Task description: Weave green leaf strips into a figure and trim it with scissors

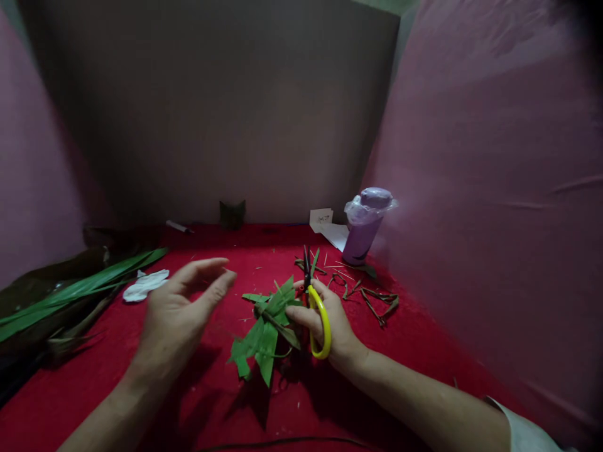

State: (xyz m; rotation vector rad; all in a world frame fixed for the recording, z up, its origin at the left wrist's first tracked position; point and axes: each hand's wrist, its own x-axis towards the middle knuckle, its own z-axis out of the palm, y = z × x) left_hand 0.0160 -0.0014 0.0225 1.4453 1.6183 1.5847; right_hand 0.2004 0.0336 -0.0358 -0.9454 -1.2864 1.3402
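My right hand (330,320) is closed around scissors (320,326) with yellow handles and dark blades that point away from me. The same hand pinches a bundle of cut green leaves (266,336) between thumb and fingers, with a brown dried strip across its middle. To the left, my left hand (183,307) is raised over the red cloth, thumb and forefinger curved and slightly apart. Nothing shows between them, and it does not touch the leaves. Its other fingers are mostly hidden behind the hand.
Long green leaves (80,292) lie at the left beside a crumpled white cloth (145,285). A purple tumbler (362,235) in plastic stands back right near white cards (321,218). Brown strips (380,301) and thin sticks lie before it. A dark leaf piece (232,215) is at the back wall.
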